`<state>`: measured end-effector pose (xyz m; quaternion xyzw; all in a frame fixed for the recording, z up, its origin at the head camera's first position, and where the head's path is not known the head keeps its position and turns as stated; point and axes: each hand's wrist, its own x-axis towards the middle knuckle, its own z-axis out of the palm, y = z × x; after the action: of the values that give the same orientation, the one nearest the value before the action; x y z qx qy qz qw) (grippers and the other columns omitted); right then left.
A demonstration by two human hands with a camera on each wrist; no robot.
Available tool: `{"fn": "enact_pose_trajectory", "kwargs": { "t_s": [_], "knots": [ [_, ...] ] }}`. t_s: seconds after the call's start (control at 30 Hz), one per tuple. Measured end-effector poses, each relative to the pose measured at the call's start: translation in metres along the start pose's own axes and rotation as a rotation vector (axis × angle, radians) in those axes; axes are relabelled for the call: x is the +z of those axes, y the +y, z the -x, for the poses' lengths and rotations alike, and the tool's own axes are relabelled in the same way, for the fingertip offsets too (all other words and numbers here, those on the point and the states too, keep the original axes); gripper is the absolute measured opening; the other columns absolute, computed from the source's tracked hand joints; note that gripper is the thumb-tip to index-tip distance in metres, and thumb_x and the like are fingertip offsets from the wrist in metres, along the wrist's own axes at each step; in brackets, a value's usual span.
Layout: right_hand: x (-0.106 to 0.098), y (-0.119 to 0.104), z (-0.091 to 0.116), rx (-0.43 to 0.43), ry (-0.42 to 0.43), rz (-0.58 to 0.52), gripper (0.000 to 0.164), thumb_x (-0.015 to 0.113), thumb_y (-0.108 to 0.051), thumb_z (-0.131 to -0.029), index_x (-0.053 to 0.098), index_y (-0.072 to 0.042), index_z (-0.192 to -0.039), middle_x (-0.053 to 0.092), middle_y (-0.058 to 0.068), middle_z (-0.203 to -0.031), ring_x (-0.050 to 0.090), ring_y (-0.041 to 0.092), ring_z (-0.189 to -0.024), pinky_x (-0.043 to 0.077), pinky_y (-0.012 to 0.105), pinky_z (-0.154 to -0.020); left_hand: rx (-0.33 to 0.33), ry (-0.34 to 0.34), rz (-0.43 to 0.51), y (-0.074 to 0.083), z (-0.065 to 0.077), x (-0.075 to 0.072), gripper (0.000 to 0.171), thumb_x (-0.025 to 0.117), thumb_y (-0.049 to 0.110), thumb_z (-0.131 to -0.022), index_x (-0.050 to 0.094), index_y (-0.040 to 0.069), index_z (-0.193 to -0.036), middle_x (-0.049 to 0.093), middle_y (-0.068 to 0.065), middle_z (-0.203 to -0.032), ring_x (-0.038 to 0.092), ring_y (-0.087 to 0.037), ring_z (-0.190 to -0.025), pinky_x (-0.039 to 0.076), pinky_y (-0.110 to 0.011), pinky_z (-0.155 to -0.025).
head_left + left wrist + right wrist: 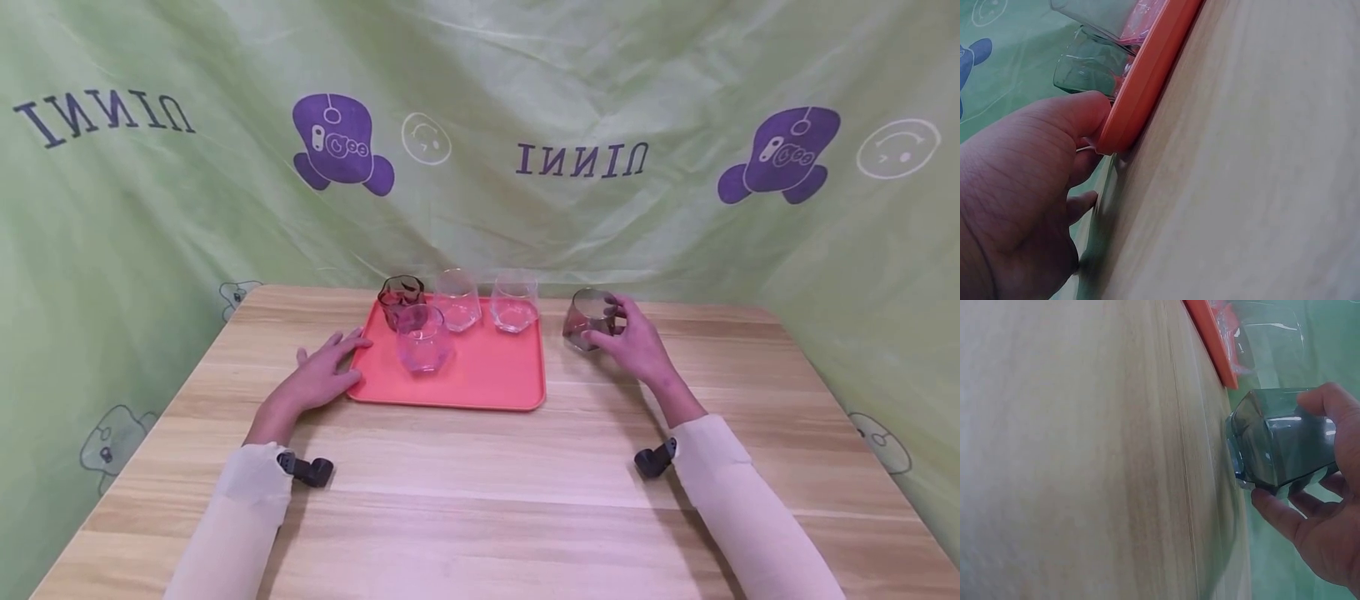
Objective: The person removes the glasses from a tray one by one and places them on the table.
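Observation:
My right hand (636, 343) grips a smoky grey glass (582, 321) just right of the tray. In the right wrist view, thumb and fingers (1277, 515) lie on opposite sides of this faceted glass (1282, 434), its base close to the tabletop. My left hand (324, 372) rests at the left edge of a red tray (495, 385), fingers spread, fingertips at the rim. On the tray stand a dark glass (402, 302) at the back left, two clear ones, a middle glass (459, 302) and a right glass (514, 304), and a pinkish-looking clear glass (422, 342) in front.
The wooden table (480, 517) reaches back to a green printed curtain (480, 217), which hangs close behind the tray and glasses. Small black cameras are strapped at both wrists, the left camera (315, 472) and the right camera (654, 460).

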<state>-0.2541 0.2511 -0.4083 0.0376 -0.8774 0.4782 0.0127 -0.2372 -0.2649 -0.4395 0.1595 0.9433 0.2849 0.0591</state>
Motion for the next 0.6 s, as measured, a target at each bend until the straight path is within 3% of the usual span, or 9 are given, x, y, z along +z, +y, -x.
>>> {"fn": "enact_pose_trajectory", "kwargs": {
  "t_s": [0.6],
  "knots": [
    [-0.0029, -0.0042, 0.0020, 0.030, -0.063, 0.056, 0.096, 0.076, -0.030, -0.094, 0.015, -0.006, -0.164, 0.034, 0.030, -0.157, 0.042, 0.052, -0.137, 0.037, 0.062, -0.110, 0.002, 0.006, 0.037, -0.0022, -0.0001, -0.0001, 0.056, 0.061, 0.022, -0.098, 0.049, 0.012, -0.152, 0.024, -0.013, -0.168, 0.006, -0.047, -0.154, -0.017, -0.079, -0.105]
  ]
}}
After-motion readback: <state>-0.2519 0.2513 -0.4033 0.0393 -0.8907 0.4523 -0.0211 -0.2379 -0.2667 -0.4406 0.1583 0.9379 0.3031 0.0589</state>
